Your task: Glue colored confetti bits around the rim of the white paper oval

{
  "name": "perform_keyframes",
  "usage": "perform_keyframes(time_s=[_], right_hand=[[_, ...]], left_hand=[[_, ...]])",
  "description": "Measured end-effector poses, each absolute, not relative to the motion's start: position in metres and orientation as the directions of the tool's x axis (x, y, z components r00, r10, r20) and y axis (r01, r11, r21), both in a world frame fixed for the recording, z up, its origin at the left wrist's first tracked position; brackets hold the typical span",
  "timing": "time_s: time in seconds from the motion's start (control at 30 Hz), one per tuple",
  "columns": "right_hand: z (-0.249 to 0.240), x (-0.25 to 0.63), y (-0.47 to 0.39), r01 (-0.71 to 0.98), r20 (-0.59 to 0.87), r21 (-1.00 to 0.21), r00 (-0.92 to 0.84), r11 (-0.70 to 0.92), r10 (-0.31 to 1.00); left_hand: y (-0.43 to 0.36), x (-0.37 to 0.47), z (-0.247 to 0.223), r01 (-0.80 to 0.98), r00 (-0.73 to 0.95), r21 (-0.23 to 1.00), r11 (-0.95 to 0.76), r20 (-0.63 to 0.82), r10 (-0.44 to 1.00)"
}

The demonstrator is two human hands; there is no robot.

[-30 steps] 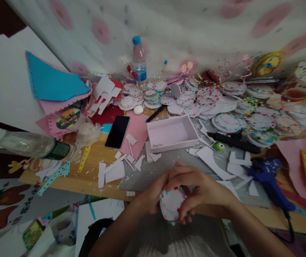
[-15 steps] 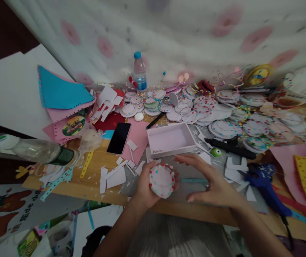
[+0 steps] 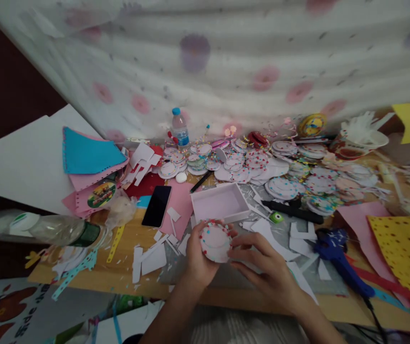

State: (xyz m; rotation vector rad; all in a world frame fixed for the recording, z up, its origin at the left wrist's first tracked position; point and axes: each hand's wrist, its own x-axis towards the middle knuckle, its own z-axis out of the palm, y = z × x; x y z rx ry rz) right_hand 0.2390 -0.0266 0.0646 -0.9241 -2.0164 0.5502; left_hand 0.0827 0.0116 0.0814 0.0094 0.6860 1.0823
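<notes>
A round white paper disc (image 3: 217, 243) edged with red and blue beads rests in my left hand (image 3: 199, 260), whose fingers curl around its left side and back. My right hand (image 3: 265, 267) is at the disc's right edge. Its fingertips touch or nearly touch the rim, and its thumb stands apart below. Just beyond the hands lies an open white box (image 3: 221, 203). White paper offcuts (image 3: 154, 259) lie left of my hands, and a larger curved white cutout (image 3: 271, 239) lies to their right.
Many beaded discs (image 3: 284, 188) are heaped along the back. A phone (image 3: 157, 205), black pen (image 3: 200, 182) and water bottle (image 3: 180, 128) stand or lie left of centre. To the right are a blue glue gun (image 3: 341, 258), a black tool (image 3: 294, 211) and yellow dotted felt (image 3: 402, 253).
My right hand has moved left, from wide open beside the disc to its right edge, with the fingers closer together. The left hand still holds the disc. The view has tilted up.
</notes>
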Motion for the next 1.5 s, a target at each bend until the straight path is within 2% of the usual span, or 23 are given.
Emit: perform_keyframes(time_s=[0.13, 0.4, 0.67, 0.87, 1.2, 1.5], right_hand=[[0.063, 0.240, -0.020, 0.382, 0.527, -0.636, -0.419, 0.670, 0.739], [0.069, 0.241, -0.001, 0.297, 0.426, -0.675, -0.591, 0.675, 0.685], [0.072, 0.236, 0.011, 0.296, 0.429, -0.679, -0.582, 0.671, 0.691], [0.069, 0.234, 0.010, 0.299, 0.445, -0.687, -0.547, 0.662, 0.709], [0.072, 0.231, 0.003, 0.317, 0.486, -0.659, -0.513, 0.683, 0.707], [0.074, 0.231, -0.003, 0.314, 0.510, -0.637, -0.513, 0.704, 0.691]], left_hand=[[0.012, 0.086, 0.083, -0.799, 0.253, 0.363, 0.480, -0.521, 0.815], [0.016, 0.079, 0.073, -0.787, 0.230, 0.367, 0.495, -0.570, 0.789], [0.024, 0.074, 0.070, -0.788, 0.213, 0.389, 0.477, -0.555, 0.804], [0.023, 0.074, 0.070, -0.809, 0.200, 0.354, 0.469, -0.585, 0.786], [0.014, 0.075, 0.070, -0.794, 0.223, 0.450, 0.409, -0.412, 0.884], [0.005, 0.077, 0.073, -0.804, 0.219, 0.454, 0.384, -0.374, 0.901]])
